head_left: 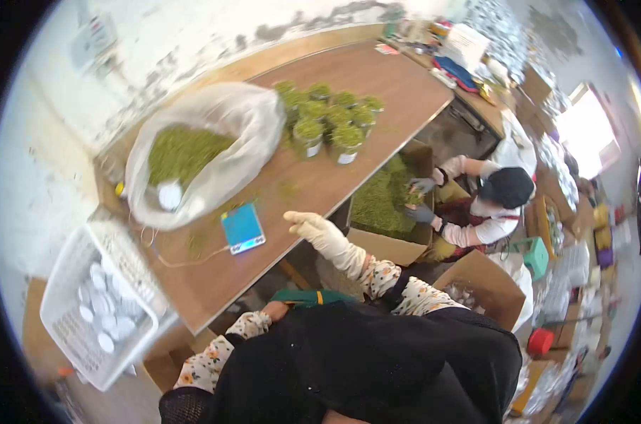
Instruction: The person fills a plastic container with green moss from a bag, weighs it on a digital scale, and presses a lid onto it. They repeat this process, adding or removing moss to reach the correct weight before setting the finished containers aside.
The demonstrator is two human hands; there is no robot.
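Note:
My right hand [322, 237], in a pale glove, reaches over the near edge of the brown table with its fingers stretched out and nothing visible in them. To its left on the tabletop is a small digital scale [242, 227] with a blue top and lit display. My left hand [276, 309] is low by my body, beside a green cloth [306, 297] with a yellow strip; its fingers are mostly hidden. Beyond the scale, a large white sack [253, 120] lies open, holding green dried plant material [182, 152] and a round white object [170, 195].
Several tubs [308, 138] filled with green material stand grouped on the table [398, 85]. A white crate [66, 339] of white round pieces is at left. At right, a co-worker [504, 191] with gloved hands works over a cardboard box [384, 244] of green material.

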